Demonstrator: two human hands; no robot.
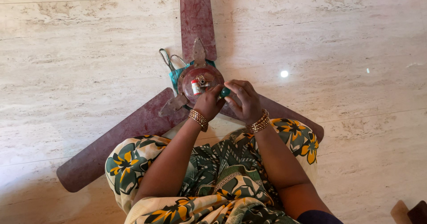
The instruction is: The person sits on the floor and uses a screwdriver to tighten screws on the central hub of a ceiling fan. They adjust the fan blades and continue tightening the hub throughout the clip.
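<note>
A maroon ceiling fan [133, 130] lies on the pale stone floor in front of my knees, its three blades spread out. Its round motor hub [209, 75] faces up, with a small red-and-white part [195, 87] and a metal stub on it. My left hand [208, 103] rests on the hub's near edge and, together with my right hand [243, 102], grips a tool with a green handle [225, 92] at the hub. Both wrists wear gold bangles.
A teal cloth [176, 76] and thin wires [168, 60] lie under the hub's left side. My lap in a floral green and yellow garment [213, 184] fills the bottom. A wooden object [409, 213] shows at the bottom right corner.
</note>
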